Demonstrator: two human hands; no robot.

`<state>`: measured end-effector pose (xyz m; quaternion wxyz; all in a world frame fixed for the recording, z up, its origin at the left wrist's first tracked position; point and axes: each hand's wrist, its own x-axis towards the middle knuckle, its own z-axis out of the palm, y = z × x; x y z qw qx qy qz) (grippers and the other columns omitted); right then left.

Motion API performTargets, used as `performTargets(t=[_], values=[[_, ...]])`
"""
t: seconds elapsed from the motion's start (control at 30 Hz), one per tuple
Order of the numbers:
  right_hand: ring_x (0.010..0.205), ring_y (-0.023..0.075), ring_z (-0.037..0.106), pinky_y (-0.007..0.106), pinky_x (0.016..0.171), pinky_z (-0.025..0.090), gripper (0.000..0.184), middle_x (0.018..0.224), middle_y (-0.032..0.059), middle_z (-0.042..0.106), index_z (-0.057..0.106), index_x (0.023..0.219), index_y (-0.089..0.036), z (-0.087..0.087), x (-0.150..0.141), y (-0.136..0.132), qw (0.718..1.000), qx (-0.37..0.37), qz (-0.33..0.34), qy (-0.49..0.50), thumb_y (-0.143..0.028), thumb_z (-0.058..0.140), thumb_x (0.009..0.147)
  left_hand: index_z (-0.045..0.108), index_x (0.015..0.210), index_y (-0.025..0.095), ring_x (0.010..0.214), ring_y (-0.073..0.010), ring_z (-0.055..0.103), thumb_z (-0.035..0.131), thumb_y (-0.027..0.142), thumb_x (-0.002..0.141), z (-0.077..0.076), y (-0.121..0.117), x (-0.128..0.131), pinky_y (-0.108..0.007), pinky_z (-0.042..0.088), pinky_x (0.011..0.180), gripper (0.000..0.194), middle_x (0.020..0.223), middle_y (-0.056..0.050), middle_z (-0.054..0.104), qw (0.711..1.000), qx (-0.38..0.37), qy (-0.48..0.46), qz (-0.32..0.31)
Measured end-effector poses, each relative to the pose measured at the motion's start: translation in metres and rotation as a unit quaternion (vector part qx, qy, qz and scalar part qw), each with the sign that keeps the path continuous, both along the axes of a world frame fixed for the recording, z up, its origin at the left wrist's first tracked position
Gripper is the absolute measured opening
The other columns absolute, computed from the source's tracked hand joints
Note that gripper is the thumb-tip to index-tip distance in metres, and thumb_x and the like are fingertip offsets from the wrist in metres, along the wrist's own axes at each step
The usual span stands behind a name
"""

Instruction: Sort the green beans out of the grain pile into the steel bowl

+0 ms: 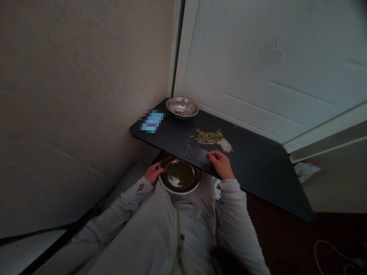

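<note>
My left hand grips the rim of a metal bowl on my lap, just under the table's near edge. Dark green grains, which look like mung beans, lie in its bottom. Between the fingers of my right hand is a thin, pale, translucent plastic sheet, low over the table's front edge. Beyond it, a pile of mixed green and pale grains is spread on the tabletop. Mostly pale grains gather at its right end, and a few stray ones trail off at the left.
The dark table stands against a white door. A second metal bowl sits at its back left, with a small dark reddish patch inside. Left of that lies a blurred light-blue object. A white cable is at the lower right.
</note>
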<state>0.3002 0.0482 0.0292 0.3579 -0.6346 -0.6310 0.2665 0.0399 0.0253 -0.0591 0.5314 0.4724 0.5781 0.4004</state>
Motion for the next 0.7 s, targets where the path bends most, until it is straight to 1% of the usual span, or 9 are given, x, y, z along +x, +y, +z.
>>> performTargets(t=[0.13,0.3,0.53,0.7], values=[[0.051,0.0104,0.046,0.021,0.051,0.034,0.017,0.055,-0.0017,0.054,0.056,0.064,-0.017,-0.0014,0.0014,-0.0009,0.999,0.004,0.036,-0.021,-0.030,0.045,0.063,0.061,0.084,0.014,0.070,-0.0184,0.056,0.054,0.026,0.053,0.0001,0.0004,-0.0006,-0.029,0.040,0.069,0.035,0.070,0.000,0.064,1.000,0.004,0.003,-0.007],[0.048,0.0093,0.045,0.020,0.048,0.033,0.017,0.052,-0.0025,0.053,0.055,0.067,-0.017,-0.0033,0.0029,-0.0023,0.997,-0.011,0.077,-0.023,-0.030,0.044,0.064,0.061,0.081,0.013,0.067,-0.0177,0.056,0.053,0.027,0.054,0.0000,0.0001,-0.0003,-0.029,0.040,0.068,0.031,0.066,0.001,0.063,1.000,0.001,0.004,-0.015],[0.049,0.0088,0.045,0.020,0.050,0.033,0.016,0.052,-0.0027,0.053,0.054,0.066,-0.016,-0.0015,0.0030,-0.0032,0.994,-0.017,0.102,-0.019,-0.029,0.045,0.066,0.061,0.083,0.012,0.066,-0.0176,0.055,0.053,0.027,0.054,0.0043,-0.0005,0.0013,-0.029,0.040,0.067,0.034,0.066,0.000,0.063,0.999,-0.003,-0.007,-0.032],[0.048,0.0082,0.045,0.019,0.051,0.033,0.011,0.049,-0.0036,0.052,0.053,0.062,-0.017,0.0015,0.0020,-0.0042,0.992,-0.022,0.119,-0.023,-0.024,0.045,0.064,0.061,0.081,0.012,0.068,-0.0181,0.055,0.053,0.027,0.053,0.0033,-0.0002,0.0007,-0.030,0.040,0.068,0.032,0.066,0.000,0.063,1.000,0.001,-0.006,-0.025]])
